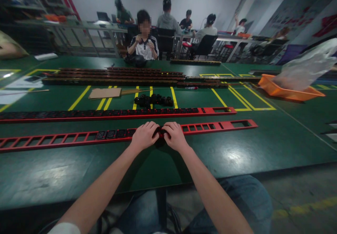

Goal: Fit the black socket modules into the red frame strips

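My left hand point(145, 134) and my right hand point(174, 135) meet over a long red slotted strip point(226, 125) lying across the green table. Between my thumbs is a black socket module point(161, 131), partly covered by my fingers, which curl around it at the strip. I cannot tell how deep it sits in its slot. Left of my hands, several black socket modules point(111, 134) fill slots of this strip; farther left and to the right, slots are bare. Behind it lies a second red strip point(209, 111), mostly filled with black modules.
Loose black modules point(152, 101) are piled beyond the strips, near a cardboard piece point(105, 93). Long dark bars point(113, 77) lie farther back. An orange bin point(289, 92) with a plastic bag point(306, 67) stands at right. A person point(143, 46) sits opposite; others sit behind.
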The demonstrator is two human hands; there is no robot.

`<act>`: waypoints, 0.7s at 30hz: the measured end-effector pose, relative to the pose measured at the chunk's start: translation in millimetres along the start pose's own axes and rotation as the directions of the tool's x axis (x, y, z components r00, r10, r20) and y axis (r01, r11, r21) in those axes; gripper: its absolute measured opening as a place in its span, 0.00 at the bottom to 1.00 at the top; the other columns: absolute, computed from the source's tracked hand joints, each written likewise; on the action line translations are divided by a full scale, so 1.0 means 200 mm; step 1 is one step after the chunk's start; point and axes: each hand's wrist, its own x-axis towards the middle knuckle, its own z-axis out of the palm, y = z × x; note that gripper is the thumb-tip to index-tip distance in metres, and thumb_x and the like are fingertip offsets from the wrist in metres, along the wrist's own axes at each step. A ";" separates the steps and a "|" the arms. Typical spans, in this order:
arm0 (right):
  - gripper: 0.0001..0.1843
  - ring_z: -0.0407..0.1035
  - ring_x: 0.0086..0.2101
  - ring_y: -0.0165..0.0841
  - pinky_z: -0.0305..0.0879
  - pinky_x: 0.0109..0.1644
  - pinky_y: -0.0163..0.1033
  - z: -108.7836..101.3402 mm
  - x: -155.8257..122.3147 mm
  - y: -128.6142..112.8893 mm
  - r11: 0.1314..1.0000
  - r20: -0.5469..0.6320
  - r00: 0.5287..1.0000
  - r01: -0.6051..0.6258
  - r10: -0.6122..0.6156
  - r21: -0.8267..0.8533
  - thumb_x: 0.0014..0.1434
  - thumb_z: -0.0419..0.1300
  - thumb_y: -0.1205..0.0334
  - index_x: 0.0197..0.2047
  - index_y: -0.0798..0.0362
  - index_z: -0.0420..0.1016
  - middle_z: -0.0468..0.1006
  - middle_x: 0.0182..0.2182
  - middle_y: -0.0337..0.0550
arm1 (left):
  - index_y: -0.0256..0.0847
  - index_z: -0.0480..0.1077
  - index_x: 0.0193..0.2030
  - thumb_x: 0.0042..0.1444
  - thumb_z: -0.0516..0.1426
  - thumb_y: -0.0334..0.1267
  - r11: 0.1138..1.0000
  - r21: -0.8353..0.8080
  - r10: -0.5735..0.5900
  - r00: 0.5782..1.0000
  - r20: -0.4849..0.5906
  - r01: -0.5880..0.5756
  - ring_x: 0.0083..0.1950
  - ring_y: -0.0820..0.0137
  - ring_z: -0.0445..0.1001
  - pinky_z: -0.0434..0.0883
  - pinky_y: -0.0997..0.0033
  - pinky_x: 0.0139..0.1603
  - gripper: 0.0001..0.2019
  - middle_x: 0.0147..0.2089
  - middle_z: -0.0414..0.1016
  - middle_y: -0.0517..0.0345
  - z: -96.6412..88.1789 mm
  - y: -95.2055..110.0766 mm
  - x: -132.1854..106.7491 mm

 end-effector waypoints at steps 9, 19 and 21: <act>0.15 0.68 0.49 0.42 0.61 0.53 0.49 0.01 -0.01 0.01 1.000 -0.012 1.000 -0.015 0.016 0.022 0.57 0.56 0.72 0.46 0.51 0.73 0.78 0.48 0.47 | 0.43 0.68 0.51 0.64 0.53 0.40 1.000 -0.003 0.005 1.000 -0.004 -0.005 0.51 0.63 0.73 0.70 0.62 0.48 0.11 0.50 0.75 0.53 0.00 0.00 0.00; 0.12 0.68 0.49 0.41 0.61 0.52 0.49 0.00 0.00 0.00 1.000 -0.001 1.000 -0.017 0.017 0.014 0.59 0.57 0.70 0.45 0.50 0.74 0.79 0.48 0.47 | 0.44 0.69 0.52 0.64 0.53 0.41 1.000 -0.017 -0.003 1.000 -0.012 0.003 0.51 0.62 0.73 0.71 0.62 0.48 0.12 0.51 0.75 0.52 0.01 0.00 0.00; 0.12 0.67 0.50 0.41 0.61 0.52 0.49 0.00 0.00 0.00 0.999 -0.017 0.999 -0.033 0.033 -0.007 0.61 0.57 0.68 0.47 0.51 0.74 0.78 0.49 0.48 | 0.44 0.69 0.51 0.64 0.53 0.41 1.000 -0.017 0.004 1.000 -0.012 -0.004 0.51 0.63 0.73 0.71 0.62 0.48 0.12 0.50 0.75 0.52 0.01 0.00 0.00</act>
